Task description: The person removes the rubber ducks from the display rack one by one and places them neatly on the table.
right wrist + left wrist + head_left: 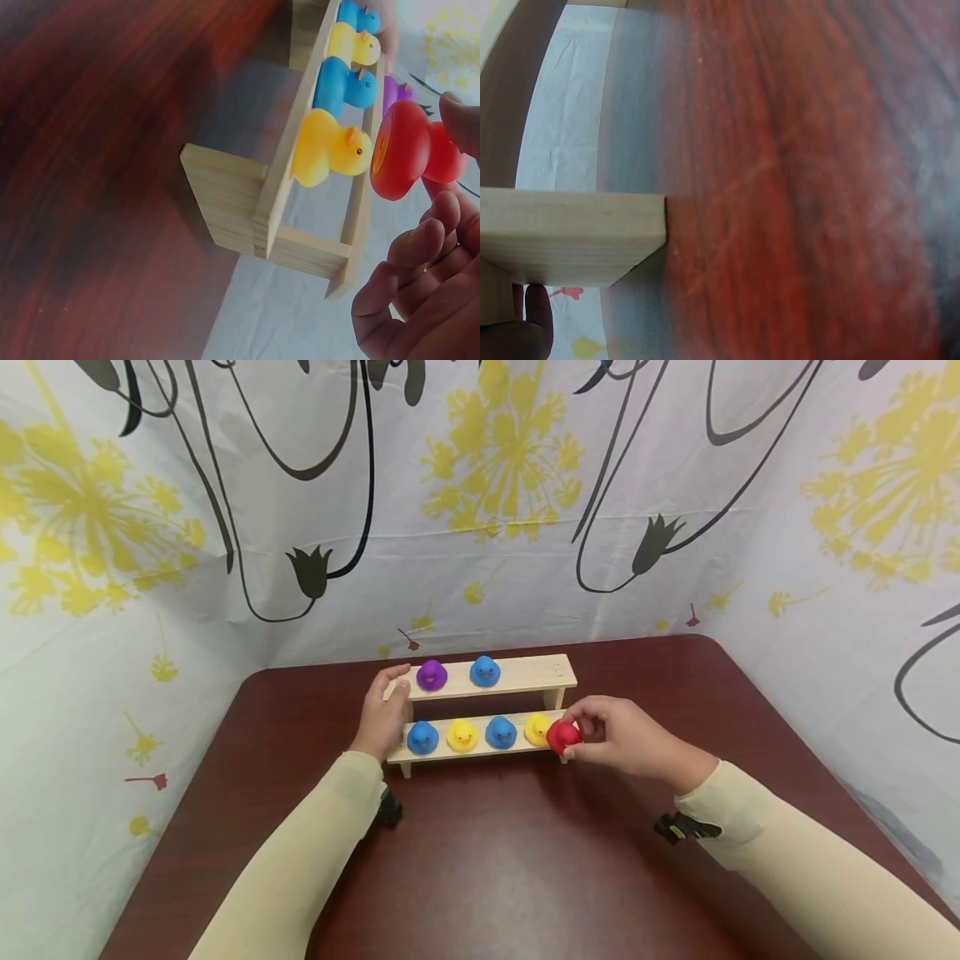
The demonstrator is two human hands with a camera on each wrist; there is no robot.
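Observation:
My right hand [626,735] pinches a red rubber duck [564,737] between thumb and fingertips at the right end of a two-tier wooden stand's lower shelf [442,755]. In the right wrist view the red duck [409,154] shows its flat base, apart from the shelf, beside the last yellow duck [324,150]. My left hand [381,714] grips the stand's left end, its thumb at the upper shelf [525,672]. Along the lower shelf sit a blue duck [423,737], a yellow duck [462,736], another blue duck [501,732] and a yellow duck [536,729].
On the upper shelf sit a purple duck [432,676] and a blue duck [485,672], left of the shelf's right end. The stand rests near the back of a dark red-brown table [480,860]. A patterned cloth [480,585] hangs behind and at both sides.

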